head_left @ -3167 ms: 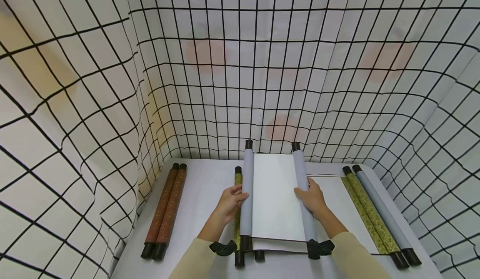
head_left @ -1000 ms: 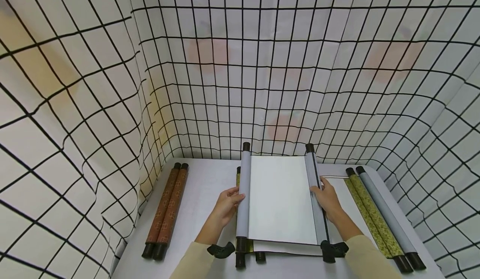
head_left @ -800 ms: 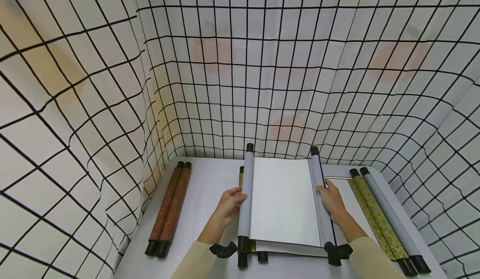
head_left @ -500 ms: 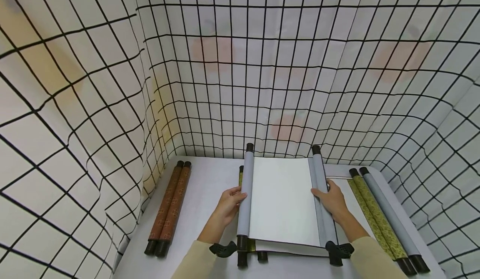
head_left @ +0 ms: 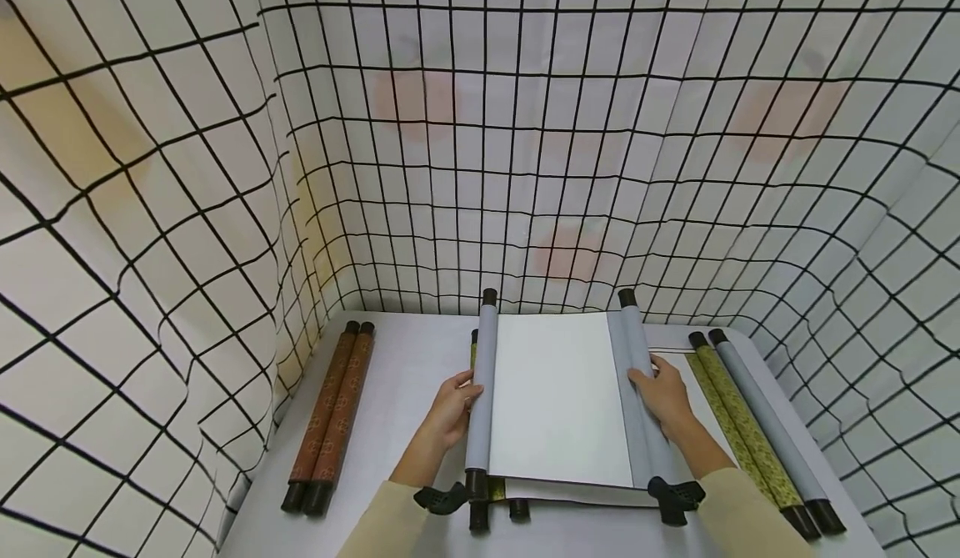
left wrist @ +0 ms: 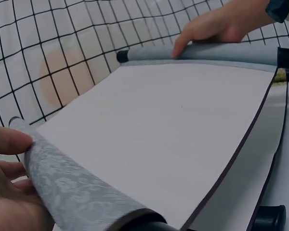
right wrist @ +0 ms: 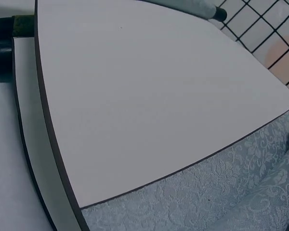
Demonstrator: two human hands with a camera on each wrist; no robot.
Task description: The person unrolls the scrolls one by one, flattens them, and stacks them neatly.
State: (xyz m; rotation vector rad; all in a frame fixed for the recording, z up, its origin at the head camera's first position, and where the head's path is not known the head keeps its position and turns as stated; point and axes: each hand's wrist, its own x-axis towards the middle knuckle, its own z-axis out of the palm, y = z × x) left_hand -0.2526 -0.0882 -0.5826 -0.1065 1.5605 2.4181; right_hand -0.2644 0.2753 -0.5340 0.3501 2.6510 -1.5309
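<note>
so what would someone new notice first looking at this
Most likely the grey scroll spread open in the middle of the table, its blank white sheet stretched between two rollers, with the left hand on the left roller and the right hand on the right one. Next, the black-gridded white cloth walling in the table. A brown scroll pair lies rolled at the left.

Gridded cloth booth around a pale table

I saw a white cloth (head_left: 525, 124) printed with a black grid hanging on three sides, wrinkled and sagging, with faint orange blotches showing through it. It closed in a light grey table (head_left: 405, 358) with a rounded far right corner. The light was even and soft, and I could make out no window or floor.
</note>
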